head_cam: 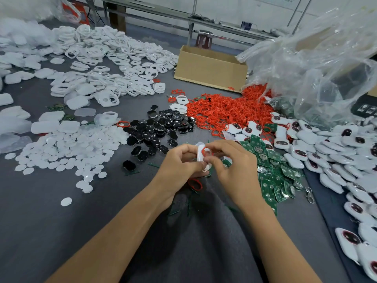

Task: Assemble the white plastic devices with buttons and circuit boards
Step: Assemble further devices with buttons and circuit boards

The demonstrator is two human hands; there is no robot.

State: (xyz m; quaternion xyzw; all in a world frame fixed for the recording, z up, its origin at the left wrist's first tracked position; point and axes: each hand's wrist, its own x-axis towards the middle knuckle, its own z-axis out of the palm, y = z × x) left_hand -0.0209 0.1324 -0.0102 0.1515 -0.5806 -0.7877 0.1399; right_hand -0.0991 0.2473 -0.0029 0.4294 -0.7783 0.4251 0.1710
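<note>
Both forearms are reaching in from below, hands meeting mid-frame over the grey table (61, 231): L hand (180, 162) is curling fingers round a white plastic shell (199, 155), R hand (232, 166) is pinching a red ring (205, 150) against its top. Green circuit boards (271, 174) are lying just R of the hands; print on the black box (365, 108) far R is too small to read.

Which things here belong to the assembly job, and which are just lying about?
In the job: left hand, right hand, held white shell with red ring, circuit boards, black buttons, loose shells.
Just lying about: cardboard box, plastic bag, stool.
</note>
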